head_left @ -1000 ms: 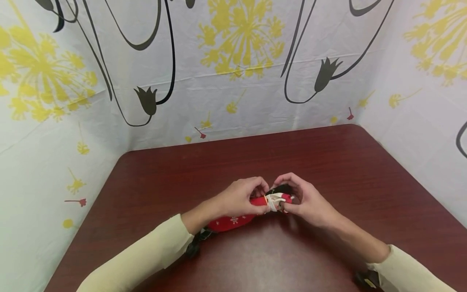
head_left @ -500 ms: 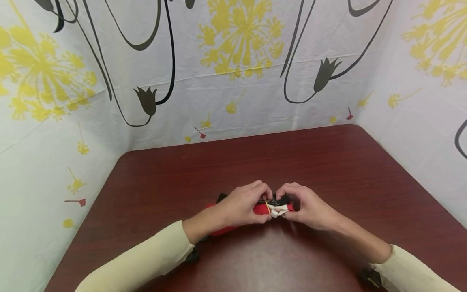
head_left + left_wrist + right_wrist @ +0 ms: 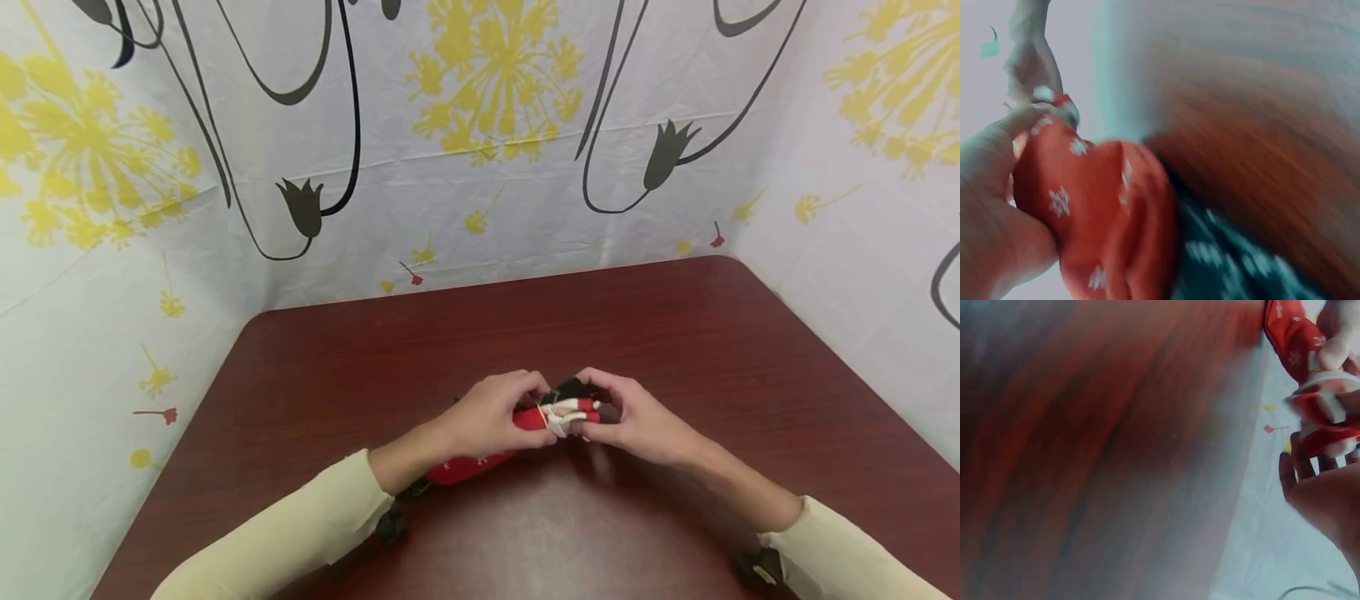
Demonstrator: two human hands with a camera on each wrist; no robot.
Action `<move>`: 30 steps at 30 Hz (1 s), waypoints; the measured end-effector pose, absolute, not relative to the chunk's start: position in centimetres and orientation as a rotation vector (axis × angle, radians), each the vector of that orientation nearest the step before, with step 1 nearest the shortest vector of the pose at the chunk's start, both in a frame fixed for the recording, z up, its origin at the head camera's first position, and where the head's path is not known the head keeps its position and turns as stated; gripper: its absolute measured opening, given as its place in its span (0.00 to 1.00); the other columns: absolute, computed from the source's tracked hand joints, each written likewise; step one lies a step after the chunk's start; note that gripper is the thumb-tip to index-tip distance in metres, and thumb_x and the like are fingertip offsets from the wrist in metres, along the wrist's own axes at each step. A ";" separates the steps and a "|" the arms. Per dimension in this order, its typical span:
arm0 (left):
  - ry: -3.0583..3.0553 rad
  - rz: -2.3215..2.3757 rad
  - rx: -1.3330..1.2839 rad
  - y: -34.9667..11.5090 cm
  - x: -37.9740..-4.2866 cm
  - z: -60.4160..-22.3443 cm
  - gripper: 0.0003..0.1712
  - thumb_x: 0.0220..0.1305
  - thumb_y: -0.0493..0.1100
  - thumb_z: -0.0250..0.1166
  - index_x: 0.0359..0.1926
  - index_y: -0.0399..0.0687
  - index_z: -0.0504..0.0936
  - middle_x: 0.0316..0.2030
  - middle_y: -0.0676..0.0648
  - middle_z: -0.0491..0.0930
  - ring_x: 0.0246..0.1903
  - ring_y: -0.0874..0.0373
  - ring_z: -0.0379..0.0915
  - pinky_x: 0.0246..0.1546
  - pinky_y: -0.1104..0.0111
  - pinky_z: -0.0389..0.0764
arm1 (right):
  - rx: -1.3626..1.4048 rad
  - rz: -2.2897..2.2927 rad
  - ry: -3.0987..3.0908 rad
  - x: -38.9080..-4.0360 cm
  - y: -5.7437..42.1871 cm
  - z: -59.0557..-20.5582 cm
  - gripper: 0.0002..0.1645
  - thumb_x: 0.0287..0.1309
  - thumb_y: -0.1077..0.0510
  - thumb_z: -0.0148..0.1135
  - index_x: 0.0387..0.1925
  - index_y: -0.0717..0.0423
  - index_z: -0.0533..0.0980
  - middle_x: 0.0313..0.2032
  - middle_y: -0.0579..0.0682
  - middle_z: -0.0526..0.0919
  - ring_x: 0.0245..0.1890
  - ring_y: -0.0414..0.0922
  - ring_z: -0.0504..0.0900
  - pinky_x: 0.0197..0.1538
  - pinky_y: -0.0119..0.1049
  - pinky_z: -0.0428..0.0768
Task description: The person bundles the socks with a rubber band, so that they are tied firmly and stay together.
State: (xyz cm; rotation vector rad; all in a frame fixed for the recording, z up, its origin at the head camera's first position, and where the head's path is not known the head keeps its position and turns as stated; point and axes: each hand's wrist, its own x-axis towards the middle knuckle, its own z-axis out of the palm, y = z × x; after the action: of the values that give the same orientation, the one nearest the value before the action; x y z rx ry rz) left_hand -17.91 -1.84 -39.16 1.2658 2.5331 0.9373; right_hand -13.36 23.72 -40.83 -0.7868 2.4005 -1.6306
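Note:
Red cloth with white snowflakes (image 3: pixel 1060 200) is gathered in my left hand (image 3: pixel 486 417), thumb on the near side and fingers curled over the far side. A thin yellow-orange band (image 3: pixel 542 414) circles it just right of that hand. Beyond the band sticks out a small red-and-white end (image 3: pixel 576 407), with my right hand (image 3: pixel 641 421) pinching around it, thumb in front. Dark cloth (image 3: pixel 567 390) shows behind this end, between both hands' fingers. In the left wrist view, dark green patterned cloth (image 3: pixel 1229 262) hangs beside the red. The right wrist view shows the banded end blurred.
The bundle is held over a dark red-brown wooden table (image 3: pixel 645 325). White sheeting (image 3: pixel 465 192) printed with yellow and dark flowers surrounds the table at the back and sides. Small black devices (image 3: pixel 757 568) sit under the cream sleeves (image 3: pixel 292 525).
The bundle's banded end tipped down with my fingertips close together, then came back up. My right fingers have spread a little and moved off from the left ones. Both hands kept hold.

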 end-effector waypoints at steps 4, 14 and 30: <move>2.296 1.257 1.105 -2.6 -19.1 -39.4 0.19 0.65 0.47 0.76 0.52 0.51 0.80 0.44 0.55 0.83 0.45 0.63 0.80 0.49 0.69 0.83 | -0.662 -1.797 2.210 -13.9 23.6 -41.1 0.32 0.63 0.65 0.75 0.65 0.57 0.73 0.54 0.57 0.82 0.54 0.50 0.81 0.59 0.35 0.81; 1.843 1.631 0.643 -2.7 -20.6 -40.9 0.27 0.73 0.41 0.67 0.70 0.40 0.75 0.56 0.44 0.82 0.51 0.55 0.80 0.52 0.62 0.85 | -0.243 -2.265 1.646 -14.8 20.3 -42.1 0.35 0.71 0.70 0.63 0.73 0.73 0.59 0.57 0.54 0.83 0.55 0.43 0.83 0.62 0.36 0.81; 1.728 1.719 0.432 -1.5 -21.3 -41.8 0.32 0.71 0.35 0.67 0.73 0.35 0.70 0.54 0.41 0.84 0.46 0.56 0.83 0.50 0.63 0.86 | -0.032 -2.406 1.643 -14.5 18.2 -42.4 0.28 0.75 0.68 0.57 0.71 0.74 0.65 0.51 0.45 0.87 0.51 0.39 0.84 0.58 0.36 0.83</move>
State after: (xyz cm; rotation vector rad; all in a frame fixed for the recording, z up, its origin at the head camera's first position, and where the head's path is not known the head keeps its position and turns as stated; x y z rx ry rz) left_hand -21.34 -1.47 -41.77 0.4318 1.7282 1.7193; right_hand -14.50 18.20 -42.40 -0.0320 1.6425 -2.4058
